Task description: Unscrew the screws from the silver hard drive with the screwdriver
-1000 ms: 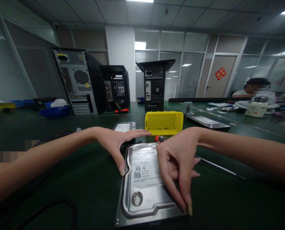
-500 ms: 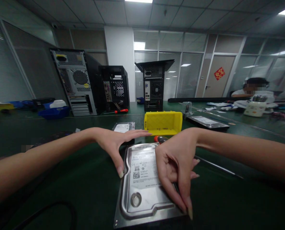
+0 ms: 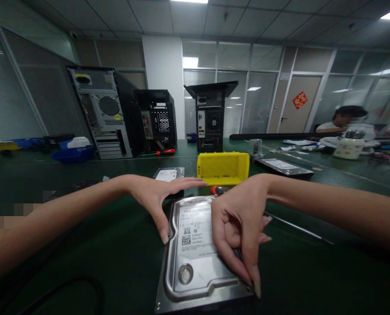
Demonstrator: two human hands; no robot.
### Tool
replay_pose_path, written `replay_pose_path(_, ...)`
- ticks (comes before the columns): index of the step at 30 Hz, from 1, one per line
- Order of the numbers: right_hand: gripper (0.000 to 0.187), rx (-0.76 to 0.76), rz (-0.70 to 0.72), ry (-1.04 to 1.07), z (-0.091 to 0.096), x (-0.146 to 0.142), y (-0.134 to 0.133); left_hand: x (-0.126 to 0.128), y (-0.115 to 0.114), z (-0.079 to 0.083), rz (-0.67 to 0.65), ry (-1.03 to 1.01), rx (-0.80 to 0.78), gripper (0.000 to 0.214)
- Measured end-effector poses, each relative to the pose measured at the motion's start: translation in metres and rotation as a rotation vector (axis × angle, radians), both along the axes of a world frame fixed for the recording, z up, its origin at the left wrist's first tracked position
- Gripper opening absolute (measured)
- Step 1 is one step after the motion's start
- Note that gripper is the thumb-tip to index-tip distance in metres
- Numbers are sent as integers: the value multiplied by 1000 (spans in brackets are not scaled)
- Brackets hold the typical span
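From my end, the hard drive (image 3: 195, 258) lay printed side up on the surface (image 3: 296, 280), at six o'clock in my view. My right hand (image 3: 237, 210) bent over the drive's five o'clock corner, thumb and forefinger tips together; I couldn't tell whether anything small sat between them. My left hand (image 3: 152, 197) had its fingers spread apart, thumb at the drive's ten o'clock edge. That light, one-sided steadying looked to me like the weak point: a harder push at the near corner could have swung the drive round. A loose pinch might have slipped and scraped the metal, or lost any small piece against the dark green. The screwdriver (image 3: 300, 228), at two o'clock from the drive, could have rolled if my right wrist had knocked it.
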State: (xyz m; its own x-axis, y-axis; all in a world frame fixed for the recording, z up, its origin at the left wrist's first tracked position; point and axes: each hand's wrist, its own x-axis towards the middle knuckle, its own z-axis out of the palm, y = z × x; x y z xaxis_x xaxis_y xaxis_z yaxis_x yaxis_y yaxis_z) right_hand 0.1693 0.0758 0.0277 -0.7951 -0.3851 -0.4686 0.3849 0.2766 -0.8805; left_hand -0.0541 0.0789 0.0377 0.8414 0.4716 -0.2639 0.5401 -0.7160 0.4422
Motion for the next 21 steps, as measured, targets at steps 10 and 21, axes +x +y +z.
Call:
replay_pose_path(10, 39, 26, 42, 22, 3, 1, 3, -2, 1, -1, -4, -9, 6, 136)
replay_pose_path(21, 36, 883, 308, 158, 52, 3, -63, 2, -3, 1, 42, 30, -23, 138)
